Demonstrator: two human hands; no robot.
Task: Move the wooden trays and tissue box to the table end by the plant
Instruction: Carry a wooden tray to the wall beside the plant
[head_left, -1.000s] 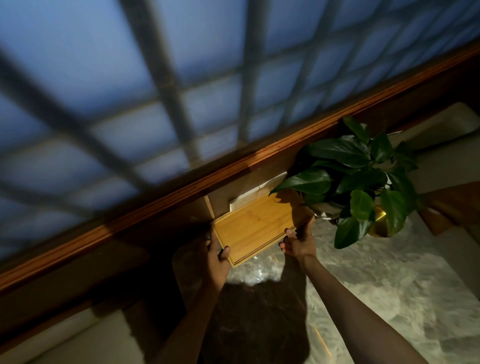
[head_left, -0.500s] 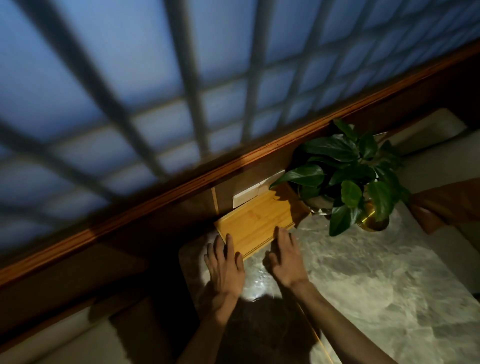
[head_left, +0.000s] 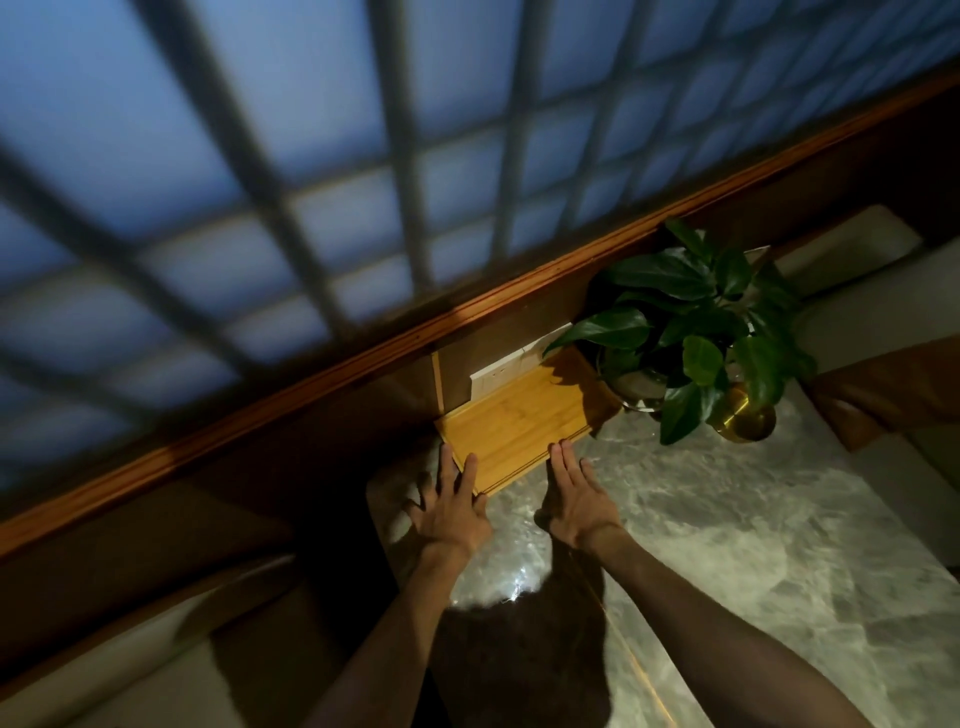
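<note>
Wooden tray (head_left: 519, 421) flat at table (head_left: 727, 545) end, beside plant (head_left: 696, 332), long axis running left-near to right-far. Left hand (head_left: 452, 506) spread, fingertips on near-left corner. Right hand (head_left: 576, 493) flat, fingers together, at near edge; both equally close.

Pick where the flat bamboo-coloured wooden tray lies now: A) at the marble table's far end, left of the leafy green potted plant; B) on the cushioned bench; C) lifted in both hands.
A: the wooden tray lies flat on the marble table beside the potted plant, hands open.
</note>
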